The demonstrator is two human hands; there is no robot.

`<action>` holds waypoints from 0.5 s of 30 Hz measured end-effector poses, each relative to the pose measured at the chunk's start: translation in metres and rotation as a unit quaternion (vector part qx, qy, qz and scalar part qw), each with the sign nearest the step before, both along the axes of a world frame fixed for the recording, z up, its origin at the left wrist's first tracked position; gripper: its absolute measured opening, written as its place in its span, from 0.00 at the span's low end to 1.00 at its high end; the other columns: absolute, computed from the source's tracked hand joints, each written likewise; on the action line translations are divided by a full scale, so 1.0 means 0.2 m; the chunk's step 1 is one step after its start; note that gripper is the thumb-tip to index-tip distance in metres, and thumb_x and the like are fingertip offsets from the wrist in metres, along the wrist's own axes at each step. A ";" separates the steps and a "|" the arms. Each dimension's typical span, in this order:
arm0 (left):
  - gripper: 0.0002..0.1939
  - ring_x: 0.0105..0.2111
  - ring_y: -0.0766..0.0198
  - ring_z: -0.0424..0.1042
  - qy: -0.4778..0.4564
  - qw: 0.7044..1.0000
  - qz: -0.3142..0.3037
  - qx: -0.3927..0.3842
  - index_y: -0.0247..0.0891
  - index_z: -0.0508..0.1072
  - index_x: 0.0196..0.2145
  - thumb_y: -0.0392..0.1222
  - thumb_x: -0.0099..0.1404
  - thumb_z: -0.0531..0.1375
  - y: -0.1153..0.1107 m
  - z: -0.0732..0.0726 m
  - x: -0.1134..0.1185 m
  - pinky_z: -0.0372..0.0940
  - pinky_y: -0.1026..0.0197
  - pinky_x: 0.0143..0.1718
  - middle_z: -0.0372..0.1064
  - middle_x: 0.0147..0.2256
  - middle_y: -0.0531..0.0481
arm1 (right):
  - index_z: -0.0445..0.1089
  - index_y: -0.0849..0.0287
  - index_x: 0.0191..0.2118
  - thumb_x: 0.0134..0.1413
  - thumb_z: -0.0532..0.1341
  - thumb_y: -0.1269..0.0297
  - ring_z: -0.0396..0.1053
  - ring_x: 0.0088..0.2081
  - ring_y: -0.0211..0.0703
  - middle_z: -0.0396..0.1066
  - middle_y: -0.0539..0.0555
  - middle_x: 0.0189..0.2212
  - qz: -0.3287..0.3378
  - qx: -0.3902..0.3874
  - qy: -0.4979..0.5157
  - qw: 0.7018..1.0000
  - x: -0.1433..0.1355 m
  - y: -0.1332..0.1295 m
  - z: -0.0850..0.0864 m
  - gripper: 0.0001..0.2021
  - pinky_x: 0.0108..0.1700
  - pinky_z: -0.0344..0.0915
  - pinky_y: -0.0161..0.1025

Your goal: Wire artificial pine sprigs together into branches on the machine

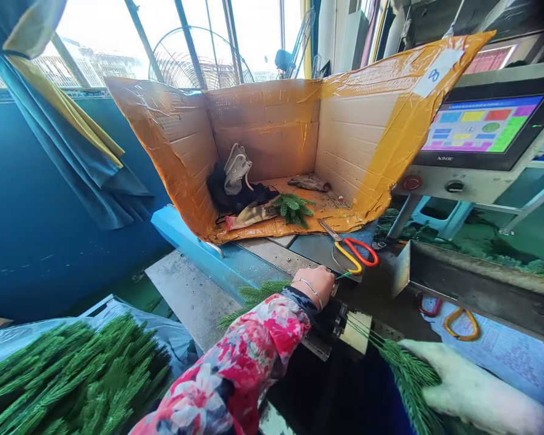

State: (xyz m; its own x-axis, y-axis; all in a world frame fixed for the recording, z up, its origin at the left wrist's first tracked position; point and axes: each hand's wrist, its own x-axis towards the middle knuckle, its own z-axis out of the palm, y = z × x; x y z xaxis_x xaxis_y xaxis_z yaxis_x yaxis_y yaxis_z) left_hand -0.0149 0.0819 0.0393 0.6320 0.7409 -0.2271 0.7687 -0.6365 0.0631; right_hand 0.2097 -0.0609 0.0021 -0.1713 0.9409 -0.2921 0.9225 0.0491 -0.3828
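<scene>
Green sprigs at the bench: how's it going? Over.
Right hand holding green sprigs, stems across metal block. Left hand closed on green stem. Scissors lying close, just beyond that hand.

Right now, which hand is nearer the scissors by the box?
Left: the left hand is just below-left of the scissors; the right hand is farther, lower right.

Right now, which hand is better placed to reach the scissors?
Probably the left hand: it's near the scissors, though seemingly gripping a green stem; the right hand, at the sprigs, is farther.
</scene>
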 end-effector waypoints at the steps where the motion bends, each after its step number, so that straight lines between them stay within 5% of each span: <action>1: 0.13 0.35 0.55 0.72 0.000 1.000 0.000 0.001 0.39 0.71 0.37 0.41 0.61 0.48 0.00 0.00 0.00 0.67 0.56 0.32 0.68 0.37 0.44 | 0.64 0.48 0.45 0.53 0.56 0.58 0.64 0.44 0.44 0.65 0.53 0.44 0.005 -0.006 0.000 1.000 -0.01 0.02 0.00 0.12 0.40 0.67 0.42; 8: 0.16 0.34 0.54 0.72 -0.009 1.000 -0.004 0.008 0.36 0.69 0.39 0.40 0.63 0.44 -0.02 0.02 0.00 0.67 0.55 0.32 0.67 0.37 0.41 | 0.64 0.54 0.45 0.55 0.54 0.60 0.65 0.42 0.41 0.64 0.53 0.45 0.021 -0.022 -0.015 0.999 -0.05 0.09 0.02 0.12 0.41 0.66 0.40; 15: 0.13 0.35 0.54 0.72 -0.010 1.000 -0.002 -0.001 0.37 0.70 0.39 0.41 0.62 0.48 0.00 0.00 -0.01 0.67 0.55 0.33 0.68 0.37 0.43 | 0.64 0.48 0.45 0.53 0.56 0.56 0.65 0.42 0.43 0.66 0.53 0.42 0.033 -0.029 -0.044 0.998 -0.01 -0.01 -0.03 0.12 0.38 0.67 0.40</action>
State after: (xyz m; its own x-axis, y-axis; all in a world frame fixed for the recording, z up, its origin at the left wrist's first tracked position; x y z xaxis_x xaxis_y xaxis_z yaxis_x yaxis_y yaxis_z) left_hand -0.0168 0.0821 0.0399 0.6395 0.7377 -0.2164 0.7646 -0.6397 0.0789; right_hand 0.2085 -0.0619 -0.0030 -0.2032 0.9100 -0.3615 0.9482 0.0908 -0.3045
